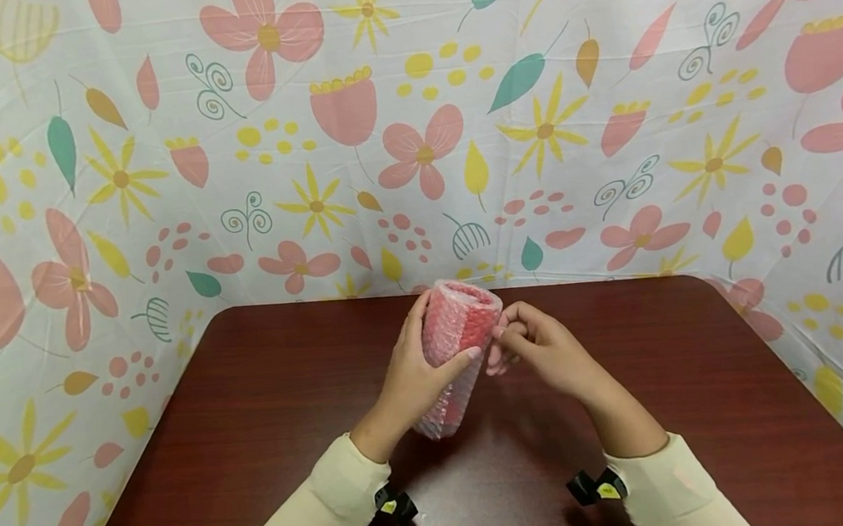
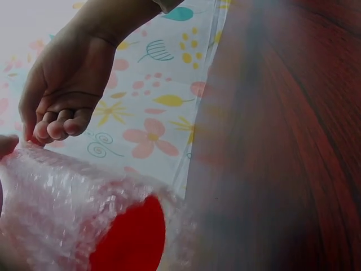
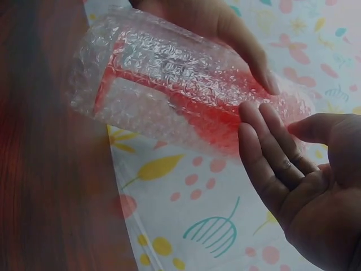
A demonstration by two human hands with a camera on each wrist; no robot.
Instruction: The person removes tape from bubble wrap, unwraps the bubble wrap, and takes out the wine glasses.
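A bubble-wrapped red cylinder leans over the table, its top tilted away and showing a hollow, wrap-lined rim. My left hand grips it from the left side, thumb across the front. At the upper right edge, my right hand pinches the bubble wrap between thumb and forefinger. In the right wrist view, the other fingers of that hand lie extended along the clear bubble wrap. The left wrist view shows the cylinder's red round end inside the wrap.
A dark reddish-brown wooden table spreads beneath both hands. Behind it and at both sides hangs a white cloth printed with flowers and leaves. Small black wrist cameras sit at the cream sleeves.
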